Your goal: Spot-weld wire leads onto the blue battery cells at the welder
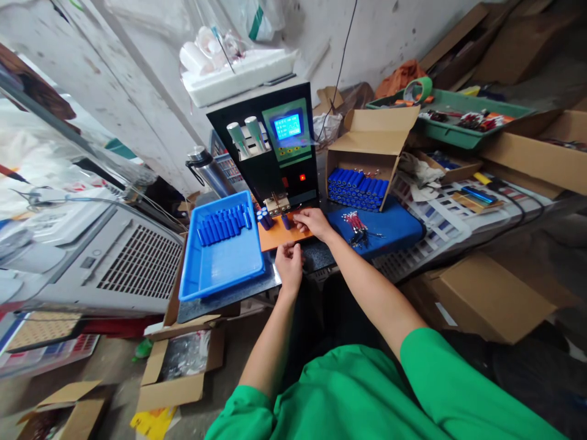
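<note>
A black spot welder (293, 177) with a lit blue screen stands behind an orange board (275, 237). On the board, under the machine's electrodes, a blue battery cell (286, 221) stands upright. My right hand (312, 222) is just right of this cell, its fingertips pinched together; what they hold is too small to make out. My left hand (289, 264) is closed at the board's front edge, fingers curled, and any content is hidden. Several more cells (264, 218) stand grouped on the board's left. A blue tray (224, 269) beside the board holds a row of blue cells lying down.
An open cardboard box (362, 143) packed with blue cells stands right of the welder. Before it, red and black wire leads (355, 227) lie on a blue pad (398, 223). A metal flask (208, 170) stands behind the tray. A green tray (458, 131) sits at the back right.
</note>
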A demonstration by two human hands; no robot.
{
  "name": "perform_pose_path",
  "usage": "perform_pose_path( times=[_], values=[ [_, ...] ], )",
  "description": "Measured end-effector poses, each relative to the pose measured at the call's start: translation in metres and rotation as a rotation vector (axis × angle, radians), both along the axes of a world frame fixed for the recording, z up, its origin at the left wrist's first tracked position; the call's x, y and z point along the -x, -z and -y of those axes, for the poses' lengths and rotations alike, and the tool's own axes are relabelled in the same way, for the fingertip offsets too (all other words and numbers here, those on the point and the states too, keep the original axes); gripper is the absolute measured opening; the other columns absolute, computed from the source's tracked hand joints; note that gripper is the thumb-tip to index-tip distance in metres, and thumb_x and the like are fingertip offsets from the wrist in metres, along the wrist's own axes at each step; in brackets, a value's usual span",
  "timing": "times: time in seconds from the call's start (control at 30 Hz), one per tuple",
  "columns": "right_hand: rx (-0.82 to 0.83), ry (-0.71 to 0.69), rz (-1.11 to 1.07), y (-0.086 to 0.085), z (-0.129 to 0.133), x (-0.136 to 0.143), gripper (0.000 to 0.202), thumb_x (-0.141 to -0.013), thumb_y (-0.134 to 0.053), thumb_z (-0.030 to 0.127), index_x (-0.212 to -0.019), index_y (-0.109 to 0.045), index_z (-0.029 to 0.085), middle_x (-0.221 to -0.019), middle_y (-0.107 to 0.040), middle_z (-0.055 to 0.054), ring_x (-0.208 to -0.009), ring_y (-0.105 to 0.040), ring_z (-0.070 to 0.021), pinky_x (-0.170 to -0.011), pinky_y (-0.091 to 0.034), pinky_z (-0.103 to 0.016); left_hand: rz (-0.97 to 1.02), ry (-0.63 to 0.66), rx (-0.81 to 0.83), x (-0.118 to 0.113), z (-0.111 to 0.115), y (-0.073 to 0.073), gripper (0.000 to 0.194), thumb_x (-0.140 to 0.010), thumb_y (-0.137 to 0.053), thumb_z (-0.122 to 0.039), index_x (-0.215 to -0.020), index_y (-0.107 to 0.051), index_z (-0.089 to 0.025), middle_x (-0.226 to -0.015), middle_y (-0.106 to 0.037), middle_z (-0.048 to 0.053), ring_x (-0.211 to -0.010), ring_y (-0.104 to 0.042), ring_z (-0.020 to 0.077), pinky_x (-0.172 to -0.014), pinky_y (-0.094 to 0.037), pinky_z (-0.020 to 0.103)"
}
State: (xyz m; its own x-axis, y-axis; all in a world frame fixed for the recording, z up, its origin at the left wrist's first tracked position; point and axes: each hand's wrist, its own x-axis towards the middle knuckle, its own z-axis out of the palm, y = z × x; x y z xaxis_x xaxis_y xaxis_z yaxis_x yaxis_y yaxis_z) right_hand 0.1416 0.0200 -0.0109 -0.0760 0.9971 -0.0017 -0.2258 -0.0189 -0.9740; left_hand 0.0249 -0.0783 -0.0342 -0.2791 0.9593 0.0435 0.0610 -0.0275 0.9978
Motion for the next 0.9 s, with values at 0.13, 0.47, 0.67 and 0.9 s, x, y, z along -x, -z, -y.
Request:
perform_pose_path(
  times=[0.13, 0.47, 0.67, 0.9],
  values=[
    [-0.001, 0.004, -0.019, 0.000, 0.000, 0.001, 0.029, -0.074, -0.078, 0.037, -0.060, -0.064, 0.016, -0.052, -0.060, 0.001, -0.046, -0.053, -0.0081, -0.046, -0.045, -0.018, -0.003, 0.106, -0.005, 0.004, -0.008, -0.001, 0.036, -0.078, -0.071, -0.046, -0.096, -0.064, -0.015, -0.066, -0.063, -0.001, -0.048, -0.056, 0.0095, -0.046, -0.043, 0.021],
    [0.047, -0.002, -0.136, 0.000, 0.000, -0.003, 0.028, -0.074, -0.082, 0.038, -0.067, -0.067, 0.015, -0.058, -0.064, -0.001, -0.051, -0.057, -0.0087, -0.049, -0.048, -0.018, 0.227, 0.152, 0.141, -0.002, -0.005, 0.010, 0.057, -0.064, -0.081, -0.054, -0.099, -0.064, -0.012, -0.075, -0.071, 0.005, -0.051, -0.062, 0.0117, -0.049, -0.050, 0.024],
    [0.054, -0.013, -0.143, 0.001, -0.002, -0.003, 0.028, -0.073, -0.082, 0.038, -0.067, -0.068, 0.015, -0.057, -0.063, -0.001, -0.050, -0.057, -0.0084, -0.050, -0.049, -0.018, 0.362, 0.198, 0.169, -0.011, -0.010, 0.002, 0.057, -0.064, -0.084, -0.052, -0.099, -0.066, -0.011, -0.086, -0.073, 0.010, -0.059, -0.067, 0.0129, -0.055, -0.054, 0.025],
    [-0.015, -0.032, -0.052, 0.001, 0.001, -0.006, 0.034, -0.071, -0.080, 0.046, -0.067, -0.065, 0.016, -0.060, -0.064, 0.000, -0.052, -0.056, -0.0088, -0.054, -0.048, -0.020, 0.296, 0.172, 0.143, -0.001, -0.013, -0.002, 0.055, -0.063, -0.083, -0.057, -0.087, -0.061, -0.013, -0.070, -0.066, 0.002, -0.054, -0.062, 0.0106, -0.051, -0.050, 0.022]
  ],
)
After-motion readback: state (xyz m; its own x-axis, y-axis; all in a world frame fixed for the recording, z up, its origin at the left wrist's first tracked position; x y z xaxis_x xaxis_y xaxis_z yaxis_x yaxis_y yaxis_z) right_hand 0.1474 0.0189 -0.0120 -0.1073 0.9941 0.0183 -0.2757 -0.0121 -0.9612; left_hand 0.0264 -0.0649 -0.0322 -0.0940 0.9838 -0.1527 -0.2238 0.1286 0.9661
